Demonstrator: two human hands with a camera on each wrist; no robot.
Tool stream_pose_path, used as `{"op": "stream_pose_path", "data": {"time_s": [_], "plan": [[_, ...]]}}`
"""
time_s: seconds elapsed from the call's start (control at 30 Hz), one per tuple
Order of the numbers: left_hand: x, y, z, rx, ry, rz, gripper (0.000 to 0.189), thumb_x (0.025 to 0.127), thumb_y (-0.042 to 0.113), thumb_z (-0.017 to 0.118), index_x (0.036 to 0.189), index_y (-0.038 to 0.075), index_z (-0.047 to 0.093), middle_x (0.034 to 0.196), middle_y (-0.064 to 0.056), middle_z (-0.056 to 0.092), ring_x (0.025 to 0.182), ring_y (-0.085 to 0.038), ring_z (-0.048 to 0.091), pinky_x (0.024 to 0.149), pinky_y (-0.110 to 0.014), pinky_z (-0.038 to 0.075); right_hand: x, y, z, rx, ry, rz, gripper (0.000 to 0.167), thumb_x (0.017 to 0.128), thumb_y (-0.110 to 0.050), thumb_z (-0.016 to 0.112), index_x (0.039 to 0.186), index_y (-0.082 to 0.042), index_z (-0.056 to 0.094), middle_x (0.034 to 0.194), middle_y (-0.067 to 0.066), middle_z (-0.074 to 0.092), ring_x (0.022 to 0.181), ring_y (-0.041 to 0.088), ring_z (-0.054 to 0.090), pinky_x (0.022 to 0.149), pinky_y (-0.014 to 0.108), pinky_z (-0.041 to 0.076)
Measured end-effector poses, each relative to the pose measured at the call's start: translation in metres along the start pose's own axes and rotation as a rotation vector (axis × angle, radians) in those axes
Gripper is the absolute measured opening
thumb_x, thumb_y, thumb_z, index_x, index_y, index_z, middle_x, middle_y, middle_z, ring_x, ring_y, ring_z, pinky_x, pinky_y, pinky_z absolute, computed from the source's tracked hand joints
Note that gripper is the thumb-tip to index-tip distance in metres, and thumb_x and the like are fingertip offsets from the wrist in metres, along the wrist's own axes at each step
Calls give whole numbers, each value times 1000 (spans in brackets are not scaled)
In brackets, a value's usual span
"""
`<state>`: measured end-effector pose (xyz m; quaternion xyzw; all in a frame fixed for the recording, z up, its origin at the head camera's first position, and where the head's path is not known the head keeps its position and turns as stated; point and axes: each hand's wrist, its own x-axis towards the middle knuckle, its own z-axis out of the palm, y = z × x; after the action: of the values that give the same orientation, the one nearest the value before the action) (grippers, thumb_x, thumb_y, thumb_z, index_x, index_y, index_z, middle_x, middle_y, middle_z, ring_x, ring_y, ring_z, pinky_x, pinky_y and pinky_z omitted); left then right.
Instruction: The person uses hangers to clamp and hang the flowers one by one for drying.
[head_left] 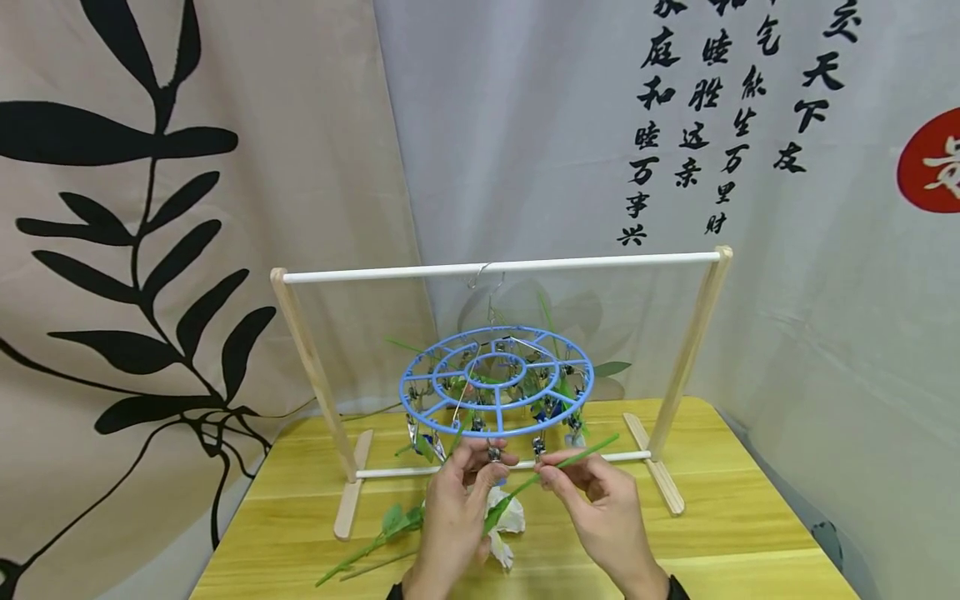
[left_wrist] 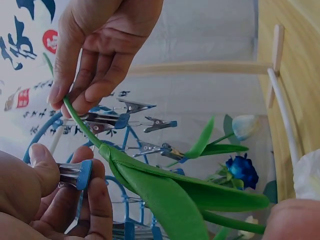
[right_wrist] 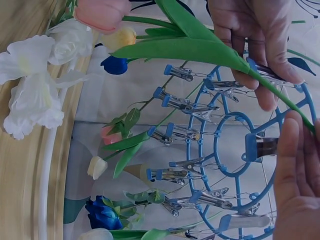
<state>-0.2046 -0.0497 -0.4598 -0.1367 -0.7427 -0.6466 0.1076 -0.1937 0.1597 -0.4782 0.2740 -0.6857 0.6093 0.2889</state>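
With thumb and fingers, my left hand [head_left: 457, 500] pinches a metal clip [left_wrist: 75, 174] with blue ends, which hangs at the front of a round blue hanger [head_left: 497, 433]. My right hand [head_left: 600, 508] pinches the bare green stem of an artificial tulip [right_wrist: 102, 14], near the stem's end. The pink bloom shows in the right wrist view, and long green leaves [left_wrist: 155, 187] spread below the stem. The stem slants past the left hand's clip; whether it touches the clip I cannot tell. Another clip [head_left: 538, 447] hangs beside the right fingertips.
A wooden stand with a white top rod [head_left: 502, 267] carries the hanger. Several clips there hold artificial flowers, among them a blue rose [right_wrist: 103, 212]. On the wooden table [head_left: 712, 517] lie a white flower [head_left: 510, 512] and green stems [head_left: 367, 548]. Printed curtains stand behind.
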Motion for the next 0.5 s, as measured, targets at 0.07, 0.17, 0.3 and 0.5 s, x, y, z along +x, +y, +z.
{"op": "stream_pose_path", "data": {"time_s": [0.07,0.17,0.3,0.5], "plan": [[2,0,-2,-11,-7,3,22,110,16,78,133,19,79,116,-3,90,103,-7,83,96,-22,68,1,0,1,9,7,-7,31,101,24,73,120,1,81,113,22,85,94,18,86,83,26,72],[4,0,-3,-18,-15,7,22,110,15,78,131,20,80,117,-5,90,103,-10,85,96,-25,70,3,0,1,15,21,-12,32,100,25,72,120,2,80,112,22,85,94,14,86,83,25,71],[5,0,-4,-22,-10,19,19,110,12,78,129,13,80,120,-10,88,108,-19,86,99,-26,70,3,0,2,19,31,-6,32,100,26,72,120,2,80,111,21,84,95,12,85,84,25,71],[4,2,-6,-55,22,-40,18,107,10,80,124,9,81,120,-9,86,110,-13,83,101,-21,67,1,1,2,33,27,2,31,101,26,71,121,3,79,111,22,84,96,14,85,86,26,71]]}}
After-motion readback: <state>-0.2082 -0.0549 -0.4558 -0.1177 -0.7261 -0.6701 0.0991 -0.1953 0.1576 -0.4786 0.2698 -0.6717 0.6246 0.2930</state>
